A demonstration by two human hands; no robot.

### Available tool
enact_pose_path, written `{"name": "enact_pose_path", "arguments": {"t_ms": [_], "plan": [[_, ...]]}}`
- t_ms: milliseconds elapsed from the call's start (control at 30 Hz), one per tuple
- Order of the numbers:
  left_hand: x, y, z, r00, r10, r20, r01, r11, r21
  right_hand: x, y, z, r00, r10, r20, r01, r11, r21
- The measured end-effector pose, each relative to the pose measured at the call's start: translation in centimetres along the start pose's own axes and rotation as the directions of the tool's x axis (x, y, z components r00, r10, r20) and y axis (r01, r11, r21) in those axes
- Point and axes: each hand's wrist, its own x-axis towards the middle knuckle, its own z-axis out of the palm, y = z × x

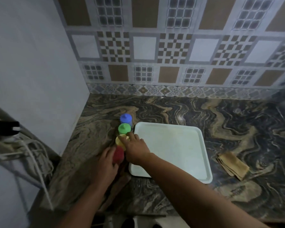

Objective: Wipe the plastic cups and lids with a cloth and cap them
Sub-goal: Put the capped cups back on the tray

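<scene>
Four capped cups stand in a row left of the empty white tray (171,150): blue (125,118) farthest, green (124,128), yellow (120,140), red (118,155) nearest. Left hand (105,163) wraps the red cup; right hand (135,148) rests fingers spread on the yellow lid, apparently pressing. Capping looks nearly complete; the folded cloth (232,165) lies unused at right

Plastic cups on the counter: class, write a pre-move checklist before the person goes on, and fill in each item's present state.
1. Four cups stand in a row left of the white tray: ok.
2. Blue cup and green cup capped: ok.
3. Yellow cup capped: cannot tell, right hand covers its top.
4. Red cup steadied: ok, left hand is against its side.
5. Cloth in hand for wiping: not ok, it lies folded on the counter right of the tray.
6. Loose lids visible: not ok, none in view.
</scene>
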Motion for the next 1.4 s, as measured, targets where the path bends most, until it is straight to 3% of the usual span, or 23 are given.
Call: {"name": "enact_pose_path", "arguments": {"t_ms": [100,300,400,500,667,800,967,1067,1167,1267,1400], "plan": [[-0.2,-1.0,-0.4,1.0,0.013,-0.015,-0.014,0.998,-0.054,0.2,-0.6,1.5,0.998,0.038,-0.047,-0.037,0.999,0.023],[-0.6,-1.0,-2.6,0.978,0.136,-0.161,-0.115,0.984,0.133,0.0,1.7,0.2,0.99,0.115,-0.087,-0.08,0.94,0.331],[1.1,1.8,-3.0,0.977,0.149,-0.15,-0.141,0.988,0.058,-0.8,4.5,-1.6,0.978,0.144,-0.151,-0.075,0.917,0.391],[3.9,6.0,-1.2,0.961,0.273,-0.038,-0.272,0.962,0.023,-2.5,8.9,-3.2,0.938,0.273,-0.214,-0.18,0.91,0.373],[7.8,14.2,3.4,0.867,0.483,0.124,-0.494,0.865,0.084,-7.5,17.5,-4.7,0.82,0.52,-0.239,-0.439,0.84,0.32],[8.1,18.5,6.6,0.827,0.523,0.206,-0.549,0.829,0.103,-11.0,21.3,-5.0,0.807,0.576,-0.133,-0.528,0.803,0.275],[7.6,19.2,7.1,0.825,0.517,0.229,-0.552,0.824,0.129,-11.5,22.0,-6.0,0.839,0.543,-0.012,-0.506,0.79,0.346],[8.6,16.9,4.3,0.831,0.542,0.124,-0.556,0.8,0.226,-8.9,19.8,-7.5,0.818,0.553,-0.159,-0.456,0.792,0.406],[10.3,12.7,1.4,0.885,0.461,-0.054,-0.421,0.846,0.326,-3.8,15.7,-8.3,0.843,0.456,-0.286,-0.345,0.866,0.363],[11.4,8.6,-1.0,0.968,0.222,-0.116,-0.173,0.928,0.329,2.5,11.0,-7.2,0.954,0.255,-0.157,-0.213,0.947,0.241],[12.0,4.5,-1.7,0.997,0.07,0.036,-0.077,0.958,0.276,9.4,5.4,-5.6,0.994,0.086,0.062,-0.094,0.984,0.152]]}}
